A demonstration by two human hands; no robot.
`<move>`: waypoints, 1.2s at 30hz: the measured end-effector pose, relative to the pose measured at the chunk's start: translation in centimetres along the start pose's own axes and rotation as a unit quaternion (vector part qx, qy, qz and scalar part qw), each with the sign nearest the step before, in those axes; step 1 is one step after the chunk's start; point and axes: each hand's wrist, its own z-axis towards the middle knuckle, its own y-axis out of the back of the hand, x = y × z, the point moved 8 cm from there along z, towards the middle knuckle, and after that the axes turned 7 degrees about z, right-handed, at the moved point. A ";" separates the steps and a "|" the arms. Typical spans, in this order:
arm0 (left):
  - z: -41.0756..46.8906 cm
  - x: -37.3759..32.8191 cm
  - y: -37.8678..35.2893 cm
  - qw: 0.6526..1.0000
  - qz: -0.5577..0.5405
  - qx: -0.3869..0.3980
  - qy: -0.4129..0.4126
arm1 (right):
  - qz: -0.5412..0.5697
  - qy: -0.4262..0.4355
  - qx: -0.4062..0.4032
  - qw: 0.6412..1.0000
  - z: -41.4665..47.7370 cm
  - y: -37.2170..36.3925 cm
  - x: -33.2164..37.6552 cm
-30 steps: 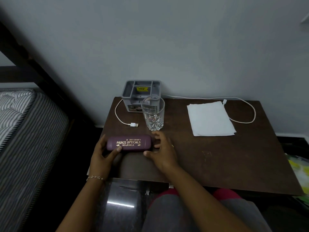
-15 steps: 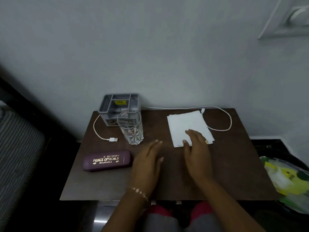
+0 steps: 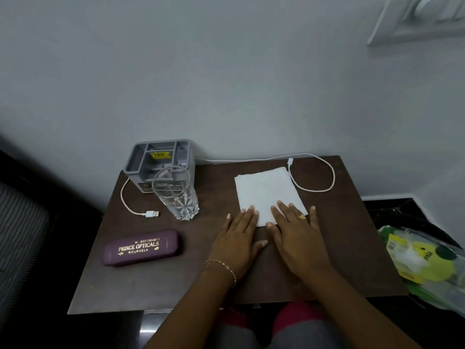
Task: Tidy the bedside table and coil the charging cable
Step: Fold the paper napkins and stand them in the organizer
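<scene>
– Cable [image 3: 333, 178] first, the white charging one: where is it?
– Round the white paper [image 3: 264, 190] on the dark counter [image 3: 339, 235]. Its small plug [image 3: 290, 162] sits just off the paper's far right corner. A loop curls out to the paper's right, then the line runs along the wall behind the paper, passes behind the grey organiser [image 3: 163, 142] and ends in a USB plug [image 3: 152, 213] well to the paper's left. Not coiled yet.
– And the hands?
– Both lie flat, fingers [image 3: 284, 212] straight and spread, holding nothing. The left hand [image 3: 239, 238] touches the paper's near left edge; the right hand [image 3: 294, 235] presses its near right corner.
– How will the cable handle?
– Light and limp, I'd judge, a little springy. Pinch it just behind one plug and gather loops into the other hand. It may catch behind the organiser, and the drinking glass [image 3: 176, 195], left of the paper near the USB end, looks breakable.
– The paper?
– Thin; likely to slide or crease.
– Count?
– One cable with two plugs, one glass, one organiser, one purple spectacle case [image 3: 142, 248] left of the paper and nearer the person, two hands. The paper shows offset edges, so several sheets; how many I cannot tell.
</scene>
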 end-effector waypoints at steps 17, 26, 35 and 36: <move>-5.5 0.0 4.7 0.981 -0.125 -0.141 0.034 | 0.166 -0.012 0.002 0.986 -4.1 1.0 1.6; -7.2 13.3 9.8 0.826 -0.323 -0.322 0.330 | 0.474 -0.009 0.076 0.877 3.5 -1.6 12.9; -5.0 13.9 8.3 0.819 -0.397 -0.293 0.293 | 0.535 0.018 -0.002 0.844 5.5 -2.8 15.1; -5.0 13.5 8.4 0.818 -0.391 -0.301 0.294 | 0.530 0.018 -0.016 0.848 5.6 -2.5 14.8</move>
